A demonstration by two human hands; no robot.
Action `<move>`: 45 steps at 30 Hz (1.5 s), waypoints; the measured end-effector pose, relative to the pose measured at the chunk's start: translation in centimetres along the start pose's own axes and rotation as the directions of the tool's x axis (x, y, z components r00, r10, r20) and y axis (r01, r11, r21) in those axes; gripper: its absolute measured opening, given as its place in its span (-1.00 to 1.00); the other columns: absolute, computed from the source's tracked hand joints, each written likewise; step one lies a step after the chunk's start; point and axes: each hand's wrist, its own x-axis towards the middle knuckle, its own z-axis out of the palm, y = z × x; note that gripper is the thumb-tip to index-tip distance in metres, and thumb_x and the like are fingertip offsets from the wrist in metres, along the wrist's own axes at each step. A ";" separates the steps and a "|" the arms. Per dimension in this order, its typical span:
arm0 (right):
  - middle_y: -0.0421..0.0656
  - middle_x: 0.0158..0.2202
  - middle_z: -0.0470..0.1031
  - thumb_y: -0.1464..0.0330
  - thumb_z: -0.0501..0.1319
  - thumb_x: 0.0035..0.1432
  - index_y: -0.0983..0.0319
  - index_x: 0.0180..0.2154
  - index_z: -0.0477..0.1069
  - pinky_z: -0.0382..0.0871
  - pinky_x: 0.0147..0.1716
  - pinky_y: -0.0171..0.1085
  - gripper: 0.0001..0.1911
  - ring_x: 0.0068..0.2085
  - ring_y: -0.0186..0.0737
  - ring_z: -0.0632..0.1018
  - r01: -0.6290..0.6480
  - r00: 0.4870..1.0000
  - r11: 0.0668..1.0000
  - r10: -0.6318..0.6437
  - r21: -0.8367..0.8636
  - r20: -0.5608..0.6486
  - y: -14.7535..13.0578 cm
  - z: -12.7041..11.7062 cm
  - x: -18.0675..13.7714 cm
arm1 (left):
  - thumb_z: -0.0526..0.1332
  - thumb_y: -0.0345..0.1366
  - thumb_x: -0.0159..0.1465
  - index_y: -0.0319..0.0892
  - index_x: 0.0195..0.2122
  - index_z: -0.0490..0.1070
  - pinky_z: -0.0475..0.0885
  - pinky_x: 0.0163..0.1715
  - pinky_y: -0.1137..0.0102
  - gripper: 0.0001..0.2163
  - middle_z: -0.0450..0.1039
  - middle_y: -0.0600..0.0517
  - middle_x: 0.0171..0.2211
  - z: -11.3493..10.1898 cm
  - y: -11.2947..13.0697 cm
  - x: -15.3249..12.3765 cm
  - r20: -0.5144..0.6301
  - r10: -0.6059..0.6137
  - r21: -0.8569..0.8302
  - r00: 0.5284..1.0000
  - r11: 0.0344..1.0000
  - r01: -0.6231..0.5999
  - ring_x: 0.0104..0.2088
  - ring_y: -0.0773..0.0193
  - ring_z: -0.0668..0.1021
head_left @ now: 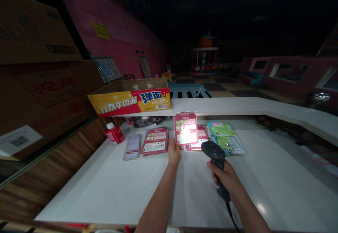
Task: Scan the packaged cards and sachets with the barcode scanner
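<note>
My left hand [173,152] is closed on the bottom edge of a pink packet [186,128] and holds it upright above the white counter [111,187]. A bright spot of light falls on the packet's label. My right hand [226,177] grips the handle of a black barcode scanner [213,151], whose head points at the packet. Its cable runs down past my wrist. More pink packets [155,140] lie flat on the counter to the left. A further pink pack [202,134] lies behind the held one.
Green and blue packets [225,137] lie at the right of the pile. A small red bottle [114,133], a blurred card [132,146] and a dark bag [146,121] sit at the back left. A yellow-red noodle carton [132,101] rests on the raised ledge. Large cardboard boxes [39,85] stand at left.
</note>
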 end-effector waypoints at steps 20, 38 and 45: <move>-0.37 -0.75 0.29 0.08 0.35 -0.07 0.20 -0.39 0.33 0.15 -0.76 -0.39 -0.62 -0.74 -0.40 0.26 -0.006 1.000 0.999 0.006 0.040 0.007 0.3 0.4 0.3 | 0.18 0.09 0.20 -0.13 -0.33 0.23 0.44 -0.55 0.45 -0.63 0.39 0.12 -0.48 0.0 -1.4 0.3 0.030 0.089 -0.085 0.996 0.993 -0.086 -0.58 0.40 0.46; -0.35 -0.71 0.31 0.01 0.38 -0.13 0.21 -0.33 0.39 0.19 -0.73 -0.38 -0.53 -0.71 -0.39 0.28 0.003 0.997 0.998 0.001 0.055 -0.081 -0.8 -1.9 -1.6 | 0.14 0.03 0.22 -0.15 -0.24 0.31 0.48 -0.55 0.38 -0.67 0.47 0.07 -0.42 -2.1 3.5 -2.9 -0.034 0.116 -0.065 0.993 0.991 -0.118 -0.57 0.33 0.50; -0.35 -0.71 0.32 0.02 0.39 -0.14 0.22 -0.33 0.39 0.19 -0.73 -0.38 -0.53 -0.70 -0.38 0.29 0.006 0.998 0.998 -0.002 0.058 -0.062 -1.0 -1.0 -1.8 | 0.12 -0.18 0.20 -0.22 -0.14 0.46 0.49 -0.35 0.33 -0.71 0.56 -0.05 -0.36 -10.3 6.4 -1.9 -0.402 0.170 0.272 0.899 0.960 -0.060 -0.39 0.17 0.58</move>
